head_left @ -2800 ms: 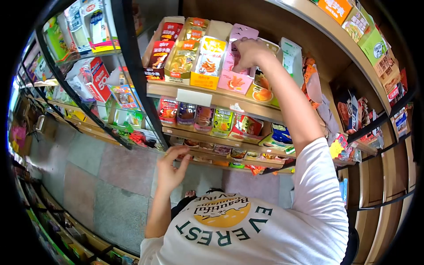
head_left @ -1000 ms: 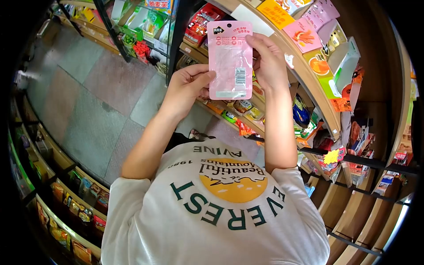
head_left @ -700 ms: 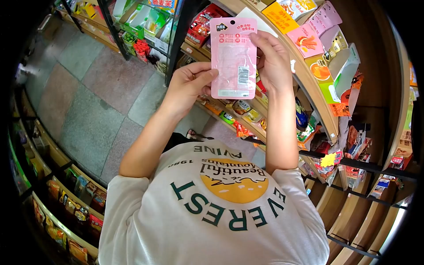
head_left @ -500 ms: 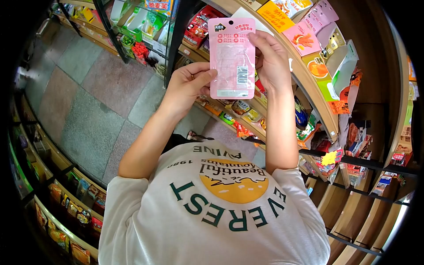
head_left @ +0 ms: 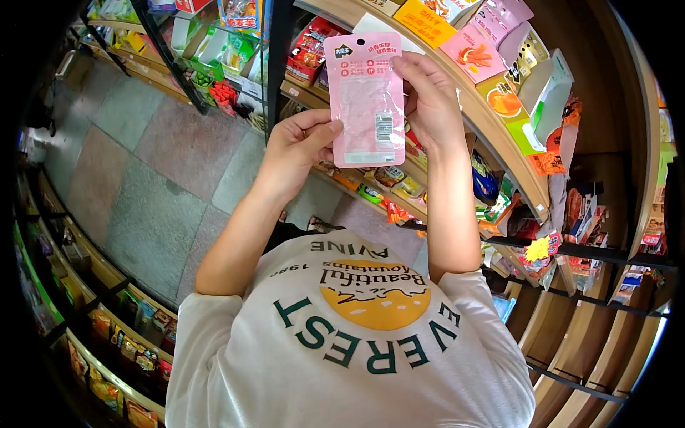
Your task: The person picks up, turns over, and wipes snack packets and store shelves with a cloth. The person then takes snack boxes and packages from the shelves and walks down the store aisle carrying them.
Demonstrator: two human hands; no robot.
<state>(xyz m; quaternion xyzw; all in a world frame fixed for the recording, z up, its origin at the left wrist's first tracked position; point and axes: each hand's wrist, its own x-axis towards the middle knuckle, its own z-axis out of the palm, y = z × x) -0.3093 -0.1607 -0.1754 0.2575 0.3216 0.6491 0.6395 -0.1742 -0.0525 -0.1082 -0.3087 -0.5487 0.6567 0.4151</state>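
A flat pink snack packet (head_left: 367, 100) is held upright in front of me, its printed side with a barcode towards the camera. A round hang hole shows near its top edge. My left hand (head_left: 300, 148) pinches the lower left edge, thumb on the front. My right hand (head_left: 430, 103) grips the upper right edge, its thumb on the front and its other fingers behind. The fingers behind the packet are partly hidden.
Snack boxes, among them a pink one (head_left: 479, 53) and an orange one (head_left: 435, 25), line the curved wooden shelf (head_left: 528, 182) on the right. More stocked shelves stand at the far left (head_left: 214, 53) and lower left (head_left: 107, 314). Stone-like floor tiles (head_left: 153, 207) lie between.
The packet and both hands have shifted slightly left and down in view. The grip of both hands on the packet looks the same.
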